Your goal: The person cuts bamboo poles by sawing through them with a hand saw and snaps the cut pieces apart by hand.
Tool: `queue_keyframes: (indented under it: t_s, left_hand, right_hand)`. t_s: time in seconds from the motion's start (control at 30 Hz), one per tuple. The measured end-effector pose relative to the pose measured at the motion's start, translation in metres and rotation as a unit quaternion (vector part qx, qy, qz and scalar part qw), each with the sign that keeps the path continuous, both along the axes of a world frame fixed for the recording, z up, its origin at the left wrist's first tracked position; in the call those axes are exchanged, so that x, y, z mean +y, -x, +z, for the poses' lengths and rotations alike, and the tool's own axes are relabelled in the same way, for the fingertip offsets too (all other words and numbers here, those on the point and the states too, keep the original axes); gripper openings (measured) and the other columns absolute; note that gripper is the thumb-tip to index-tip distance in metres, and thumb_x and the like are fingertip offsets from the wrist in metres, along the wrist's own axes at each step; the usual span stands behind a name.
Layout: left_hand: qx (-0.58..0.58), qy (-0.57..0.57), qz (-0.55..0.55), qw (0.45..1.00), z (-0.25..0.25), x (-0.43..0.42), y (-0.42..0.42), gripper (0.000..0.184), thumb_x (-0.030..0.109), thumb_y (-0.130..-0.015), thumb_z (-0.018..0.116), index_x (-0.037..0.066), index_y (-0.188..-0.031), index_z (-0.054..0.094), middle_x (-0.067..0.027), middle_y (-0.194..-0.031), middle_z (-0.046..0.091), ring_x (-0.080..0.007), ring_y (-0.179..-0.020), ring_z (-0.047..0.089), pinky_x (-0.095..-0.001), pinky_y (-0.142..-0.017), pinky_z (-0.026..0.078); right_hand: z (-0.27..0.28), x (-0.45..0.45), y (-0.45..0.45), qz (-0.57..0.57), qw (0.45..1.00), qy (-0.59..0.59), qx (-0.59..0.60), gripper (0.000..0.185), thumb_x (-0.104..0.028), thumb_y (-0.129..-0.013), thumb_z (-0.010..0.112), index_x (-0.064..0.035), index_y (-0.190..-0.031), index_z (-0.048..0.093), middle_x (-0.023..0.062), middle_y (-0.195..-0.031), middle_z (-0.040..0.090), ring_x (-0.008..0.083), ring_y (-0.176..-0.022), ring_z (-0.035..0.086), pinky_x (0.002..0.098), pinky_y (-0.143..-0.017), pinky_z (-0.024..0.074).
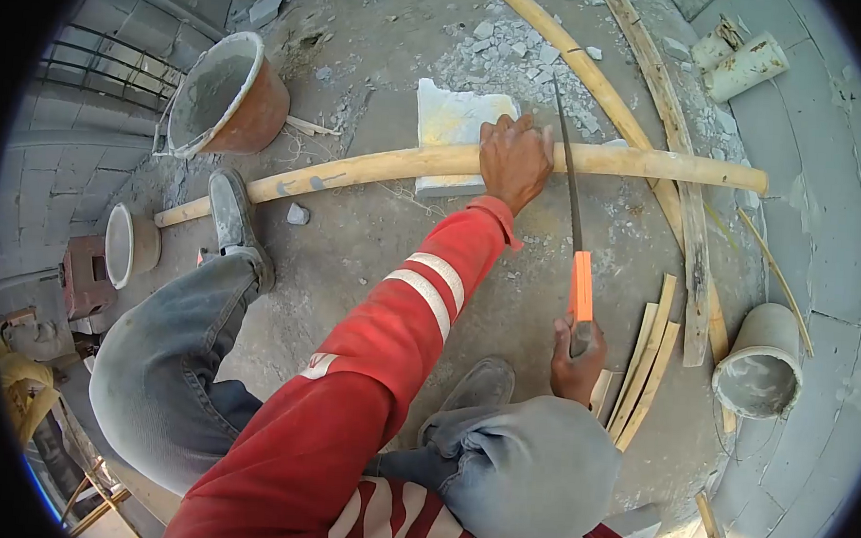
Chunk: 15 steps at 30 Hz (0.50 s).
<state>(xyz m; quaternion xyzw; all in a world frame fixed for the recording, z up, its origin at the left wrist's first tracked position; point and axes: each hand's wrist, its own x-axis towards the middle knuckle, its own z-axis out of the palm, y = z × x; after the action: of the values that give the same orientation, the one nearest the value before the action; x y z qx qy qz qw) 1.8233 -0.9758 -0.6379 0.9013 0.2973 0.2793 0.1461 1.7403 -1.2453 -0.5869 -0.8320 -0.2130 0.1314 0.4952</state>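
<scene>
My left hand point(516, 161), at the end of a red sleeve, is closed over a long pale wooden pole point(382, 166) and presses it down where it crosses a white block point(458, 115). In my right hand point(578, 363) is a handsaw point(581, 287) with an orange and black handle. Its long dark blade points away from me and crosses the pole just right of my left hand. Whether the teeth have cut into the wood I cannot tell. My left shoe point(229, 210) is at the pole's left part.
Another curved pole point(578, 58) and a rough plank point(674, 111) lie to the right. Several wood strips point(647, 368) lie near my right hand. Buckets point(233, 103) stand at the left, and a mortar-stained bucket point(761, 369) lies at the right by the block wall point(840, 261). Rubble point(510, 54) covers the far floor.
</scene>
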Motion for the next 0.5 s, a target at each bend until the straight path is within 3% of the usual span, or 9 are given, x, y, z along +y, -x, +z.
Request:
queue_keyframes:
  t_s: [0.13, 0.2, 0.27, 0.37, 0.43, 0.5]
  left_hand:
    - [-0.011, -0.053, 0.028, 0.998, 0.001, 0.027, -0.016, 0.037, 0.029, -0.098, 0.058, 0.004, -0.074, 0.072, -0.0106, -0.093, 0.071, -0.0318, -0.09, 0.065, -0.0484, -0.081, 0.044]
    - [0.004, -0.034, 0.004, 0.999, -0.001, 0.019, -0.006, 0.037, 0.029, -0.098, 0.058, 0.003, -0.075, 0.071, -0.011, -0.09, 0.07, -0.0322, -0.089, 0.065, -0.0485, -0.08, 0.045]
    - [-0.006, -0.03, 0.025, 0.999, 0.001, 0.027, -0.016, 0.037, 0.029, -0.098, 0.058, 0.003, -0.075, 0.071, -0.0114, -0.09, 0.07, -0.0327, -0.089, 0.065, -0.0488, -0.081, 0.045]
    - [-0.019, -0.023, 0.037, 0.999, 0.006, 0.027, -0.018, 0.037, 0.029, -0.098, 0.058, 0.004, -0.075, 0.072, -0.0106, -0.092, 0.07, -0.0324, -0.089, 0.064, -0.0482, -0.082, 0.044]
    - [-0.034, -0.025, 0.033, 0.999, 0.001, 0.022, -0.013, 0.037, 0.029, -0.098, 0.059, 0.003, -0.075, 0.072, -0.0099, -0.093, 0.07, -0.0319, -0.089, 0.064, -0.048, -0.082, 0.044]
    - [-0.02, -0.035, 0.032, 0.999, -0.001, 0.018, -0.013, 0.037, 0.028, -0.098, 0.059, 0.003, -0.075, 0.072, -0.0097, -0.093, 0.07, -0.0318, -0.088, 0.063, -0.0477, -0.081, 0.044]
  right_hand:
    - [-0.004, 0.091, -0.078, 0.061, 0.998, 0.026, -0.004, 0.022, -0.016, -0.096, 0.068, 0.0034, -0.105, 0.064, 0.0161, -0.078, 0.064, 0.024, -0.068, 0.056, 0.0361, -0.068, 0.0481]
    - [0.019, 0.075, -0.06, 0.044, 0.999, -0.024, 0.002, 0.018, -0.014, -0.096, 0.069, 0.0024, -0.102, 0.063, 0.0151, -0.075, 0.062, 0.0234, -0.065, 0.055, 0.0369, -0.067, 0.0482]
    - [0.026, 0.025, -0.013, 0.007, 1.0, 0.018, 0.023, 0.014, -0.01, -0.095, 0.069, 0.0019, -0.099, 0.063, 0.0138, -0.073, 0.061, 0.0216, -0.061, 0.051, 0.0359, -0.065, 0.0477]
    - [0.006, -0.019, 0.015, -0.009, 0.999, 0.023, -0.025, 0.012, -0.007, -0.094, 0.07, 0.0015, -0.097, 0.062, 0.0129, -0.071, 0.058, 0.0195, -0.06, 0.049, 0.0333, -0.062, 0.0461]
    - [0.025, 0.019, -0.015, 0.017, 0.998, 0.024, 0.052, 0.015, -0.01, -0.095, 0.069, 0.0016, -0.098, 0.062, 0.0143, -0.071, 0.059, 0.0195, -0.06, 0.052, 0.0344, -0.061, 0.0457]
    - [0.014, 0.08, -0.067, 0.054, 0.998, 0.014, 0.042, 0.018, -0.014, -0.096, 0.068, 0.0023, -0.099, 0.062, 0.0139, -0.07, 0.056, 0.02, -0.06, 0.052, 0.0354, -0.061, 0.0447]
